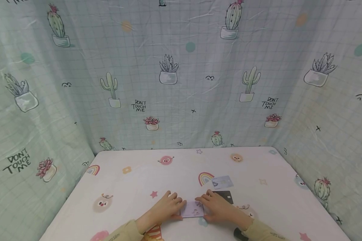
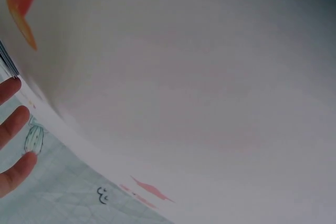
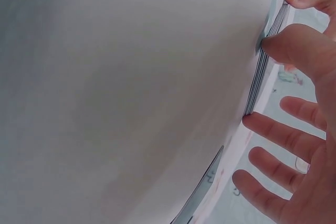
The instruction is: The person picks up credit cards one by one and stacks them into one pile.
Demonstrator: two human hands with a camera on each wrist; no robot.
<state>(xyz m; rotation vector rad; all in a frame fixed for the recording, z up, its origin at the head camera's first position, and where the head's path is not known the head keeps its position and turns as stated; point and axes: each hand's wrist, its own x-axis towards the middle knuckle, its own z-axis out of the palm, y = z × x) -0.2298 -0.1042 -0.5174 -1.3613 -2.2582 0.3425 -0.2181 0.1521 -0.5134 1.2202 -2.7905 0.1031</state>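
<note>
A stack of several cards [image 1: 192, 210] with a pale purple printed top lies flat on the table between the two hands. In the right wrist view the layered edges of the card stack [image 3: 257, 82] show. My left hand [image 1: 166, 207] holds the stack's left end, thumb at the near corner and fingers at the far one. The right end is pinched by my right hand [image 1: 218, 207], thumb and index finger on its edge, other fingers spread. Behind the right hand lies a black card [image 1: 226, 196], partly covered by that hand. Farther back is a light blue card [image 1: 222, 182].
A pale tablecloth [image 1: 132, 187] printed with cartoon faces, stars and rainbows covers the table. Cactus-printed cloth [image 1: 181, 97] hangs behind and at both sides. Beside the right sleeve a dark object [image 1: 240, 234] shows, its kind unclear.
</note>
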